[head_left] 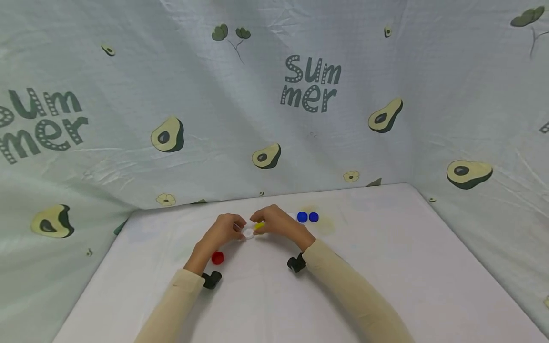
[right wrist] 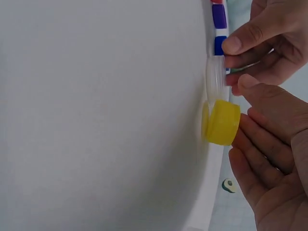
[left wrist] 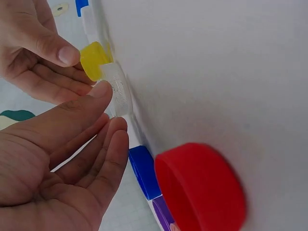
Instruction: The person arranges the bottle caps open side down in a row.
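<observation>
My left hand [head_left: 225,229] pinches a clear ribbed bottle cap [left wrist: 120,91] between thumb and fingertips, low against the white tabletop. Right beside it, a tilted yellow bottle cap [right wrist: 224,122] sits at the fingertips of my right hand [head_left: 279,222]. The thumb touches its edge in the left wrist view, while the fingers reach round its far side. A thin yellow strip shows under this cap; whether it is a second cap or a reflection I cannot tell. Nearest to my left wrist, a red cap [left wrist: 202,187] lies on the table.
Two blue caps [head_left: 302,217] lie to the right of my right hand. A blue cap [left wrist: 144,171] and a purple cap [left wrist: 162,211] stand behind the left hand, hidden in the head view. A patterned sheet [head_left: 257,95] hangs behind the white table [head_left: 386,267].
</observation>
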A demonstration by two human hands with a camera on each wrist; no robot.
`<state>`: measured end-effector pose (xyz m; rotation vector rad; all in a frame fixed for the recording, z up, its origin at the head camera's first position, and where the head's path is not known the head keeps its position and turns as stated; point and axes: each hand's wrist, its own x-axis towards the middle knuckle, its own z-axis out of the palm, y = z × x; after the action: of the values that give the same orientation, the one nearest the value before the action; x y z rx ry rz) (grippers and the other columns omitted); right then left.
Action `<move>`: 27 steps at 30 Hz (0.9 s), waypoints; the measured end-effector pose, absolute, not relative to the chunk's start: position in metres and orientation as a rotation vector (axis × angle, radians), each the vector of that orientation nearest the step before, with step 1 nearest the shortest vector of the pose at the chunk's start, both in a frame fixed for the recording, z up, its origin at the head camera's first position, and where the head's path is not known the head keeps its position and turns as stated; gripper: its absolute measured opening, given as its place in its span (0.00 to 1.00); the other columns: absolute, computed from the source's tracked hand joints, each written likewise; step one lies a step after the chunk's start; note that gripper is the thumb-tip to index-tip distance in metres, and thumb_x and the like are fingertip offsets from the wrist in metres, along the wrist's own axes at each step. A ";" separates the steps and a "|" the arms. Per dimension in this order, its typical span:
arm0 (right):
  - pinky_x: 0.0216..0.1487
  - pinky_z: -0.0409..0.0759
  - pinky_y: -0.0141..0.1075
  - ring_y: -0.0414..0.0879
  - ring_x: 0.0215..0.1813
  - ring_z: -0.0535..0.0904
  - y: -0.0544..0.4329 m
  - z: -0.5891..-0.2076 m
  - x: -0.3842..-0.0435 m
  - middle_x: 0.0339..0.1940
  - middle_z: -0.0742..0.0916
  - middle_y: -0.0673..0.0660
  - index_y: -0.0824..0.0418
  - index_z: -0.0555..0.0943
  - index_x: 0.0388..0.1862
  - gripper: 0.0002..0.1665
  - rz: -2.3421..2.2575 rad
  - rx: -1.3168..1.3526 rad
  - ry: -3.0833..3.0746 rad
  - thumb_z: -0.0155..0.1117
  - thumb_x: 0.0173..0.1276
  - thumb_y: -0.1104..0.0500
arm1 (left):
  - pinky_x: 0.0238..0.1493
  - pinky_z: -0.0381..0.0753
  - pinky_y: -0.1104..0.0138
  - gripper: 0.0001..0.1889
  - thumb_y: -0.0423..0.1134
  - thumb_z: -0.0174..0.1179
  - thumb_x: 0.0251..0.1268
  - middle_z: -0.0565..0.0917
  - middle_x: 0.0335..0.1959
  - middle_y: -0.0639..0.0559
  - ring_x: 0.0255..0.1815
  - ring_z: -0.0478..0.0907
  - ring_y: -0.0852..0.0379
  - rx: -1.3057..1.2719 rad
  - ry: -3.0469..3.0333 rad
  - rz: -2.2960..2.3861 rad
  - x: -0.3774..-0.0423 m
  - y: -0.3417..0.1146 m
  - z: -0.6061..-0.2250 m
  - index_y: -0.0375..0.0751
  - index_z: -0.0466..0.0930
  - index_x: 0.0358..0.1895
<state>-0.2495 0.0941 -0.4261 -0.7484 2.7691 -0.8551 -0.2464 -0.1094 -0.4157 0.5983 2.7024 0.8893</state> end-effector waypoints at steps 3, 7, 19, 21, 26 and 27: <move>0.53 0.82 0.32 0.45 0.53 0.84 0.093 -0.425 -0.253 0.52 0.90 0.53 0.60 0.86 0.58 0.23 -0.835 -0.761 2.770 0.76 0.64 0.57 | 0.46 0.86 0.61 0.18 0.26 0.76 0.53 0.88 0.40 0.42 0.42 0.85 0.50 0.587 2.706 0.852 -0.248 -0.109 -0.416 0.28 0.84 0.48; 0.50 0.82 0.31 0.44 0.49 0.83 0.092 -0.425 -0.255 0.49 0.90 0.52 0.61 0.87 0.56 0.22 -0.812 -0.740 2.758 0.77 0.63 0.58 | 0.46 0.85 0.61 0.18 0.27 0.76 0.52 0.88 0.40 0.42 0.41 0.84 0.52 0.589 2.699 0.827 -0.247 -0.106 -0.415 0.28 0.84 0.47; 0.48 0.77 0.31 0.41 0.41 0.76 0.082 -0.433 -0.262 0.38 0.88 0.48 0.59 0.89 0.46 0.16 -0.735 -0.750 2.759 0.80 0.61 0.57 | 0.47 0.85 0.59 0.18 0.30 0.78 0.52 0.88 0.39 0.43 0.39 0.84 0.53 0.562 2.735 0.774 -0.250 -0.105 -0.413 0.28 0.86 0.46; 0.48 0.77 0.30 0.40 0.40 0.76 0.082 -0.432 -0.261 0.38 0.88 0.47 0.58 0.89 0.46 0.15 -0.741 -0.750 2.767 0.80 0.60 0.56 | 0.48 0.85 0.59 0.18 0.31 0.78 0.52 0.88 0.39 0.43 0.40 0.83 0.52 0.565 2.739 0.776 -0.250 -0.106 -0.412 0.28 0.86 0.46; 0.44 0.79 0.29 0.38 0.39 0.78 0.083 -0.427 -0.259 0.37 0.89 0.48 0.58 0.90 0.46 0.16 -0.767 -0.768 2.782 0.80 0.59 0.56 | 0.48 0.85 0.59 0.16 0.31 0.77 0.53 0.88 0.39 0.44 0.42 0.84 0.52 0.573 2.741 0.832 -0.246 -0.111 -0.408 0.29 0.86 0.44; 0.44 0.80 0.29 0.38 0.39 0.79 0.083 -0.425 -0.259 0.38 0.89 0.48 0.58 0.90 0.47 0.17 -0.773 -0.771 2.786 0.80 0.59 0.56 | 0.48 0.85 0.59 0.15 0.31 0.77 0.54 0.88 0.39 0.44 0.42 0.84 0.52 0.573 2.740 0.861 -0.245 -0.113 -0.407 0.29 0.86 0.44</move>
<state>-0.2591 0.0828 -0.4250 -0.7709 2.7864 -0.7735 -0.2455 -0.1126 -0.4074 0.5726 2.7395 0.8613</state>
